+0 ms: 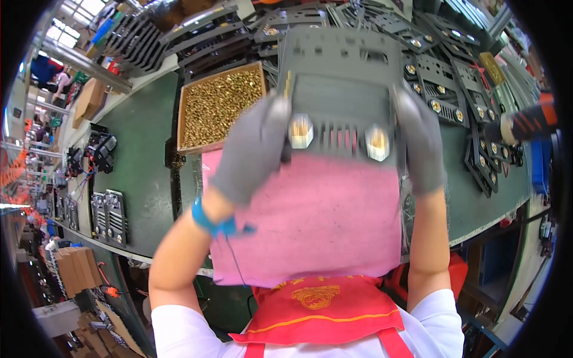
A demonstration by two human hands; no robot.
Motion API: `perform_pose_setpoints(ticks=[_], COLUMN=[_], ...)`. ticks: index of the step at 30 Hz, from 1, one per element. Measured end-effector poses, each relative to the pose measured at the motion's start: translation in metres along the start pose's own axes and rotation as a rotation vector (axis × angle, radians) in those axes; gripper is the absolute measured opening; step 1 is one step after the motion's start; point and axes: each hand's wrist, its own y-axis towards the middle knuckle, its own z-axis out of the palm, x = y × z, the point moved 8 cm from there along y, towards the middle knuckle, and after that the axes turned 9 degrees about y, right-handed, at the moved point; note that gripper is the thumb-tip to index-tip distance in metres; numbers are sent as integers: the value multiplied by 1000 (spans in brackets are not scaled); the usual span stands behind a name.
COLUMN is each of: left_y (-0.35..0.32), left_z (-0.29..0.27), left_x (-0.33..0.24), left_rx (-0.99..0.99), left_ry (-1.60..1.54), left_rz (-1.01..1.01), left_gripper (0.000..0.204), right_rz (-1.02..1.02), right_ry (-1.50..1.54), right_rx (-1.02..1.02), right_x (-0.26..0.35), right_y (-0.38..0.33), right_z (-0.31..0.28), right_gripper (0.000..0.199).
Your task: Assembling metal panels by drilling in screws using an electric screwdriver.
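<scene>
Head view: both gloved hands grip a dark metal plate (340, 89), held up above a pink mat (316, 221) on the green bench (140, 149). The left hand (253, 149) and right hand (421, 143) clamp opposite lower corners, its long axis running away from the person, equally near both. A box of brass nuts (218, 107) sits left.

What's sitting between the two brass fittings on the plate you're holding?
In the head view, a row of narrow vent slots in the dark metal plate lies between the left brass fitting and the right brass fitting; pink shows through them.
</scene>
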Motion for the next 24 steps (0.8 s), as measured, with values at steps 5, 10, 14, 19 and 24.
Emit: perform_pose_setpoints(ticks=[5,10,14,19,24], left_y=[128,177,180,163,179], left_z=[-50,-51,-62,-56,-19], left_x=[3,26,30,-27,-45], left_rx=[-148,-210,-211,-563,-725], left_ry=[-120,-81,112,935,1075], left_rz=[-86,-175,-152,-51,786], left_gripper=[46,46,45,46,51], right_rz=[157,389,457,464,418], right_ry=[13,-109,-239,-300,-409], right_rx=[-8,77,151,189,309], right_x=[-61,-121,-102,-110,-114], right_y=[151,232,242,260,272], right_z=[8,28,44,32,51], right_gripper=[49,34,29,30,40])
